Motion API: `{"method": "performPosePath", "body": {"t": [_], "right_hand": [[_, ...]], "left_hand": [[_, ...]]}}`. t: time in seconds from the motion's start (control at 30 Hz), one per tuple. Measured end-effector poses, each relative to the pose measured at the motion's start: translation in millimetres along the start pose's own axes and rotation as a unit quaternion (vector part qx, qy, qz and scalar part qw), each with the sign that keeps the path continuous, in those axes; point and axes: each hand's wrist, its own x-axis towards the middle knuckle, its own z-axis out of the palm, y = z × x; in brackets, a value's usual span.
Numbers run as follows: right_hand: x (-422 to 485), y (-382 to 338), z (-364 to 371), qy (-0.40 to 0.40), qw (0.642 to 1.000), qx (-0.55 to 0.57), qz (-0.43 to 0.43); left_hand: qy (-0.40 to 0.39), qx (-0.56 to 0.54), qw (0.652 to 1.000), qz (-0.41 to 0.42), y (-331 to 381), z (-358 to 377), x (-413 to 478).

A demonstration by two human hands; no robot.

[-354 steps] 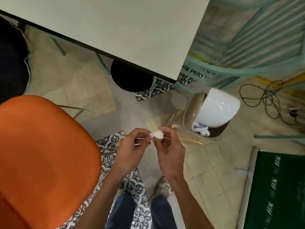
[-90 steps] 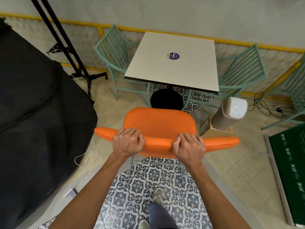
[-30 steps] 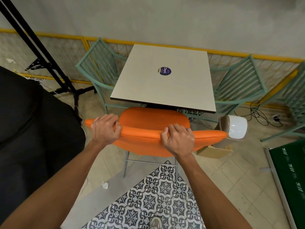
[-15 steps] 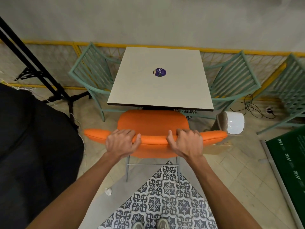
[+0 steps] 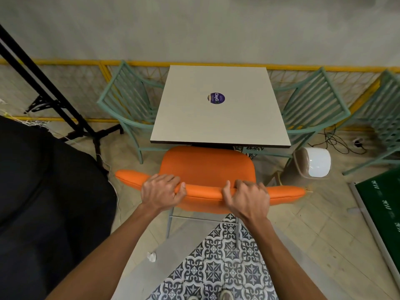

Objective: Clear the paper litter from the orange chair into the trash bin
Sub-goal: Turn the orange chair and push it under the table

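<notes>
A square beige table (image 5: 220, 124) has an orange upholstered chair (image 5: 207, 165) against its near edge and a tan white-lidded trash bin (image 5: 311, 163) right of the chair. The left hand (image 5: 161, 191) and right hand (image 5: 246, 197) grip the chair's backrest, fingers curled over it. The table's round purple sticker (image 5: 215, 98) reads "ClayG"; a crumpled white paper scrap (image 5: 152, 256) lies on the floor behind the chair.

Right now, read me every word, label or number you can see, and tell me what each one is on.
"ClayG": round purple sticker on the table, printed sideways; its smaller print is too small to read.
White marks on the green board: too blurred to read.
</notes>
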Motion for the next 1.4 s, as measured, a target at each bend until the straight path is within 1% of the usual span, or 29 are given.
{"method": "performPosePath", "body": {"t": [0.17,0.5,0.67,0.77,0.9,1.07,1.13,1.23,1.4], "right_hand": [[8,6,-1,0.029,0.999,-0.007,-0.019],[55,47,2,0.043,0.999,-0.017,-0.013],[78,49,7,0.072,0.997,-0.018,-0.018],[82,59,20,0.076,0.996,-0.013,-0.042],[86,75,32,0.086,0.993,-0.013,-0.082],[93,93,37,0.103,0.990,-0.015,-0.098],[98,101,35,0.094,0.991,-0.018,-0.095],[102,105,29,0.060,0.994,-0.018,-0.085],[89,94,26,0.055,0.996,0.003,-0.076]], "left_hand": [[0.009,-0.013,1.000,-0.019,5,3,10],[-0.009,-0.013,0.999,-0.044,35,25,51],[-0.004,-0.020,0.999,-0.039,25,40,75],[0.001,-0.022,0.999,-0.038,26,47,79],[0.010,-0.014,0.998,-0.057,36,48,81],[0.018,-0.009,0.998,-0.068,54,47,87],[0.012,-0.009,0.997,-0.074,61,49,92],[0.003,-0.008,0.997,-0.078,66,52,95],[-0.001,0.003,0.998,-0.065,63,47,80]]}}
